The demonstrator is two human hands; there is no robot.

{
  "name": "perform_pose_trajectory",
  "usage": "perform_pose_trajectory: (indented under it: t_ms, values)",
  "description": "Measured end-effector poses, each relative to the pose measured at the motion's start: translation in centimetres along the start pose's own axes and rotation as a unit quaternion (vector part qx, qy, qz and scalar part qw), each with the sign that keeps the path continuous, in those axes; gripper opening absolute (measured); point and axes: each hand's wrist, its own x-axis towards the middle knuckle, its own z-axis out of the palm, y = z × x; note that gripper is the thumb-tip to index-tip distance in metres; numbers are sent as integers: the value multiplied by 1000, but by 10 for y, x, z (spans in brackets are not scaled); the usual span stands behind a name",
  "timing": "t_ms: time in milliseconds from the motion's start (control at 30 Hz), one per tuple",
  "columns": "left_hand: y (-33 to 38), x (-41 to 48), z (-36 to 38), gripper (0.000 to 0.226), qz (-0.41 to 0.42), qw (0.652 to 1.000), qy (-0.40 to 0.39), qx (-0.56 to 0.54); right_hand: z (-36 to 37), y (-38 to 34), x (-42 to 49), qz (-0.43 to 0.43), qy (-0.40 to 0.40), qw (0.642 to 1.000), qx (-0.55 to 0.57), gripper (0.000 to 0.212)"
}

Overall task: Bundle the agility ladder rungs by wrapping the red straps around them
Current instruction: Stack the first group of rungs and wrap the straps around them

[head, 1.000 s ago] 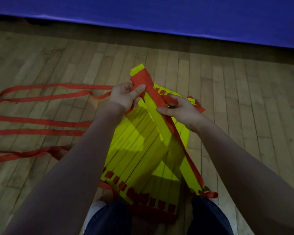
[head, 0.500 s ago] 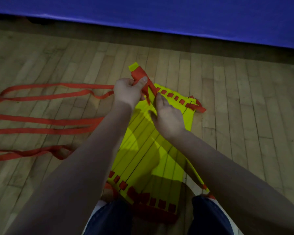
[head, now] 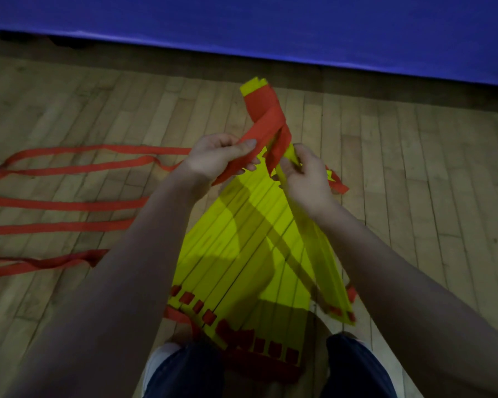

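Overhead, the left hand [head: 217, 156] pinches a red strap [head: 266, 122] wound around the far end of the lifted yellow rungs [head: 321, 254], which the right hand [head: 305, 173] grips. Other rungs [head: 242, 254] fan across the wooden floor [head: 414, 168] below.

Dim and underexposed throughout, with soft detail. The brightest surface is the yellow rungs [head: 250, 242], which are saturated with no glare. Light comes from above and behind the person. Arm shadows cross the rungs in broad dark bands, one diagonal at mid-length and a larger one toward the near end. The wooden floor [head: 98, 110] is lit in mid-frame and falls off to dark at the near left and right corners. The blue wall pad [head: 270, 24] is evenly lit, with a shaded strip under its lower edge. The left forearm [head: 121, 282] and right forearm [head: 414, 282] are murky and soft. The red straps [head: 69, 205] smear at the left frame edge. The rung ends at near right are blurred. The floorboards fan outward from wide-angle distortion.
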Motion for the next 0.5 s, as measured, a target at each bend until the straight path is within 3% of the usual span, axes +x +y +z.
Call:
perform_pose_trajectory:
  t_ms: [100, 333, 400, 467, 500]
  values:
    - [-2, 0, -1, 19, -8, 1000, 11, 10, -1, -11, -4, 54, -31, 985, 164, 19]
    - [3, 0, 0, 21, 36, 999, 30, -19, -11, -26, -1, 116, -138, 914, 364, 13]
    - [3, 0, 3, 17, 39, 999, 22, -29, -10, -30, -1, 146, -169, 889, 399, 28]
    - [1, -1, 5, 9, 30, 999, -1, -45, -9, -32, -1, 155, -172, 897, 378, 49]
    - [1, -2, 6, 10, 25, 998, -21, -60, -8, -31, 0, 141, -173, 904, 364, 50]
